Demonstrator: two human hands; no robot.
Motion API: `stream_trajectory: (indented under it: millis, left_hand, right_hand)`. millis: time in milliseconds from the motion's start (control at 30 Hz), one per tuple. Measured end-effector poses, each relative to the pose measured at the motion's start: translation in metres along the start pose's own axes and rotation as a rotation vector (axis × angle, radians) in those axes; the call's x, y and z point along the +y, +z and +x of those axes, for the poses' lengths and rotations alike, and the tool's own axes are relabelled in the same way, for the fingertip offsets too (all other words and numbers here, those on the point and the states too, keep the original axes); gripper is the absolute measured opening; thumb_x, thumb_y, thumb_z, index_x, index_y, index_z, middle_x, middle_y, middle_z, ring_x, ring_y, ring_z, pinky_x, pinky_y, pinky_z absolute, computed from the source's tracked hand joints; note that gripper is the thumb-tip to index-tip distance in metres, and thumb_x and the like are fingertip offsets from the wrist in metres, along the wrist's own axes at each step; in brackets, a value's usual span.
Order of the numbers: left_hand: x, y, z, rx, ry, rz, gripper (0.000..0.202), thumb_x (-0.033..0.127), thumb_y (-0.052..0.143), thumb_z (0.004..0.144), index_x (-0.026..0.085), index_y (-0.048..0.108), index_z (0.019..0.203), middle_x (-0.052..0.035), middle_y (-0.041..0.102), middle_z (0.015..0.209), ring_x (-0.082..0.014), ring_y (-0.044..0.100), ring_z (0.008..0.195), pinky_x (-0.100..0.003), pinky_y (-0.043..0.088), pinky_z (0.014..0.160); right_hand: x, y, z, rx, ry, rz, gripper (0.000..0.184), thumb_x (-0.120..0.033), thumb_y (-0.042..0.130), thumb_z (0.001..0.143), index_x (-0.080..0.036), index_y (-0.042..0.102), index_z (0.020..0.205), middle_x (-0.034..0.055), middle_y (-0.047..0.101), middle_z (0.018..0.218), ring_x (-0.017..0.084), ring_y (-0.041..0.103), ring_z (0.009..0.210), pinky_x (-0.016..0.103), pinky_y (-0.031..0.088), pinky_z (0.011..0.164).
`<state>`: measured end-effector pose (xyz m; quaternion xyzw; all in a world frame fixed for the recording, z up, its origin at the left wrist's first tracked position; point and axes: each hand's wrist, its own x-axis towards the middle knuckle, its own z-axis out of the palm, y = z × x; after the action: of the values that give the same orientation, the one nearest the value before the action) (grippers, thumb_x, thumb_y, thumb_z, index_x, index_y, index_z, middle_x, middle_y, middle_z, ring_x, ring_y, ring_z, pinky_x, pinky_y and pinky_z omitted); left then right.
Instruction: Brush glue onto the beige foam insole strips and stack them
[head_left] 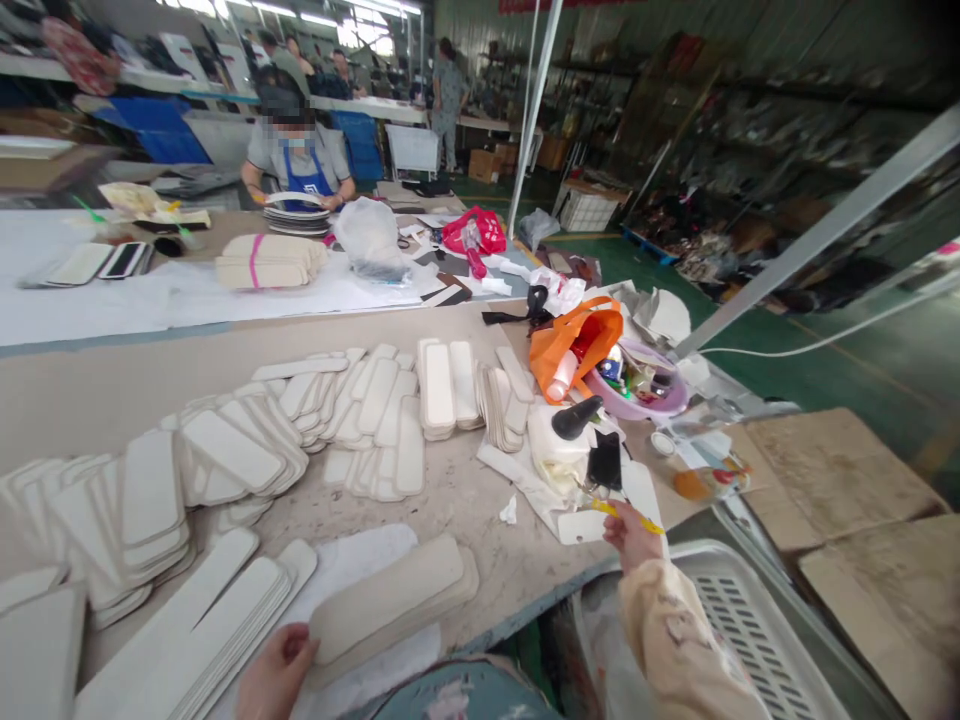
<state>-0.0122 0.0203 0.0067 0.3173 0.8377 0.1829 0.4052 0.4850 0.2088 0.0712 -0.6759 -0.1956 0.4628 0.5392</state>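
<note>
At the near edge of the table, my left hand has its thumb and fingers closed at the left end of a beige rounded panel, the top one of a small fanned stack. My right hand grips a thin yellow-handled tool, whose tip is too small to make out. Just beyond that hand are a white plastic-wrapped container, a black tapered object and a black square piece. A white panel with a small hole lies beside the hand.
Many fanned stacks of pale panels cover the table's left and middle. An orange bag and a purple basin stand at the right. Below are a plastic crate and cardboard boxes. Opposite, a co-worker handles curved pieces.
</note>
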Motion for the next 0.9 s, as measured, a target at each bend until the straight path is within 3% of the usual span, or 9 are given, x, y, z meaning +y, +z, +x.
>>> stream_trajectory:
  millis: [100, 200, 300, 400, 533, 700, 900]
  left_hand:
    - [0.003, 0.002, -0.007, -0.035, -0.01, -0.165, 0.02, 0.038, 0.057, 0.061, 0.021, 0.056, 0.071, 0.0008, 0.062, 0.058, -0.0228, 0.063, 0.063, -0.033, 0.047, 0.062]
    - [-0.002, 0.008, -0.007, -0.016, -0.049, -0.232, 0.016, 0.032, 0.058, 0.06, 0.02, 0.055, 0.069, 0.0035, 0.057, 0.053, -0.018, 0.06, 0.057, -0.028, 0.045, 0.057]
    - [-0.013, 0.015, -0.003, -0.015, -0.069, -0.302, 0.013, 0.029, 0.057, 0.061, 0.019, 0.054, 0.07, 0.005, 0.053, 0.05, -0.0144, 0.055, 0.052, -0.025, 0.043, 0.053]
    - [-0.021, 0.019, -0.001, -0.039, -0.057, -0.372, 0.012, 0.027, 0.057, 0.061, 0.019, 0.053, 0.069, 0.0056, 0.052, 0.049, -0.0125, 0.052, 0.048, -0.024, 0.04, 0.051]
    - [-0.023, 0.019, 0.001, -0.08, -0.04, -0.436, 0.01, 0.024, 0.057, 0.06, 0.019, 0.053, 0.067, 0.0057, 0.051, 0.048, -0.0114, 0.05, 0.046, -0.023, 0.038, 0.049]
    - [-0.022, 0.016, 0.004, -0.138, -0.03, -0.491, 0.009, 0.022, 0.058, 0.059, 0.018, 0.054, 0.066, 0.005, 0.054, 0.049, -0.0108, 0.049, 0.046, -0.022, 0.037, 0.049]
    - [-0.024, 0.015, 0.008, -0.159, -0.012, -0.511, 0.009, 0.022, 0.059, 0.059, 0.018, 0.055, 0.066, 0.0043, 0.055, 0.051, -0.0108, 0.049, 0.048, -0.022, 0.037, 0.049]
  right_hand:
    - [0.003, -0.001, -0.015, -0.101, 0.069, 0.08, 0.04, -0.045, 0.077, 0.051, -0.017, 0.063, 0.076, -0.0053, 0.052, 0.046, 0.006, 0.044, 0.038, 0.016, 0.039, 0.036]
    - [0.02, 0.016, -0.041, -0.354, 0.136, 0.173, 0.03, -0.042, 0.075, 0.061, -0.019, 0.064, 0.078, -0.0053, 0.048, 0.046, 0.007, 0.042, 0.041, 0.017, 0.039, 0.04]
    - [0.048, 0.052, -0.086, -0.564, 0.188, 0.104, 0.027, -0.043, 0.07, 0.071, -0.02, 0.066, 0.086, -0.0033, 0.052, 0.05, 0.009, 0.046, 0.045, 0.019, 0.041, 0.043]
    - [0.077, 0.097, -0.139, -0.793, 0.264, -0.101, 0.029, -0.046, 0.068, 0.074, -0.02, 0.064, 0.088, -0.0011, 0.059, 0.057, 0.012, 0.053, 0.049, 0.023, 0.045, 0.049]
    - [0.103, 0.149, -0.191, -1.078, 0.194, -0.335, 0.031, -0.047, 0.058, 0.081, -0.018, 0.063, 0.092, 0.0007, 0.063, 0.062, 0.013, 0.058, 0.053, 0.025, 0.048, 0.055]
    - [0.119, 0.184, -0.218, -1.17, 0.108, -0.483, 0.027, -0.04, 0.055, 0.082, -0.017, 0.063, 0.093, -0.0005, 0.063, 0.06, 0.012, 0.058, 0.051, 0.023, 0.049, 0.054]
    - [0.129, 0.194, -0.227, -1.169, 0.055, -0.568, 0.024, -0.035, 0.054, 0.081, -0.017, 0.064, 0.092, -0.0013, 0.062, 0.058, 0.011, 0.059, 0.05, 0.022, 0.05, 0.054]
